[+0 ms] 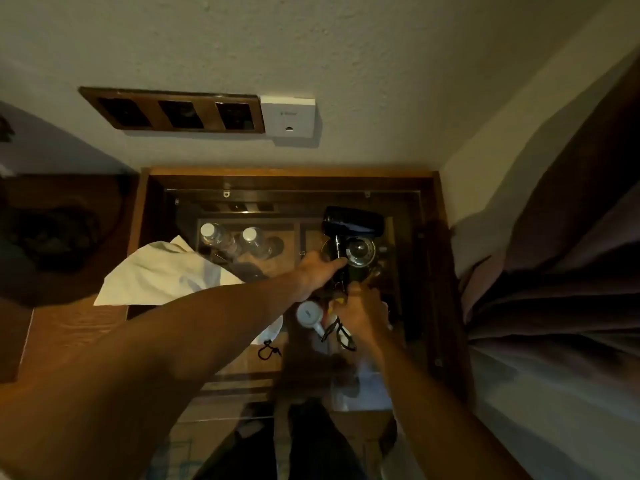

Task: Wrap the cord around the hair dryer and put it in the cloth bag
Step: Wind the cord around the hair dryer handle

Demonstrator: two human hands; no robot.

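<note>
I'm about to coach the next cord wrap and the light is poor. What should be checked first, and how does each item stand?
1. Left hand on hair dryer handle: ok.
2. Right hand holds cord: ok.
3. Cord wound around the handle: cannot tell, too dark.
4. Cloth bag within reach, left of the dryer: ok.
5. Bag mouth open: cannot tell.

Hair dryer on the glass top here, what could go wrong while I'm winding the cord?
1. The left hand holds only the handle end of the hair dryer; it might twist on the glass top.
2. Cord loops hanging from the right hand may tangle.
3. The cloth bag overhangs the edge and could slide off.
</note>
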